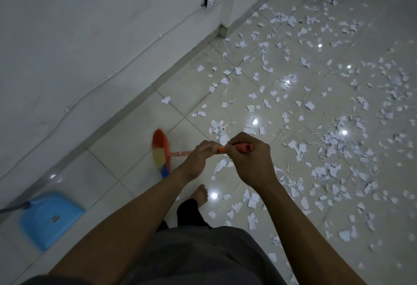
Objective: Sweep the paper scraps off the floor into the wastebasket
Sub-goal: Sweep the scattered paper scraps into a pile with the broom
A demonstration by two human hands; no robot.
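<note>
Gripping the orange broom handle (pixel 180 153), the left hand (pixel 198 158) curls round it just ahead of the right hand (pixel 250 163), fisted over its end. On the tiled floor (pixel 117 163): blue dustpan (pixel 49 217) by the wall (pixel 90 36), broom head (pixel 160 155), then paper scraps (pixel 338 149) strewn rightward.

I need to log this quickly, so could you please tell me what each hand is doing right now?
Left hand: grips the orange plastic broom handle.
Right hand: grips the same handle, near its top end.
</note>
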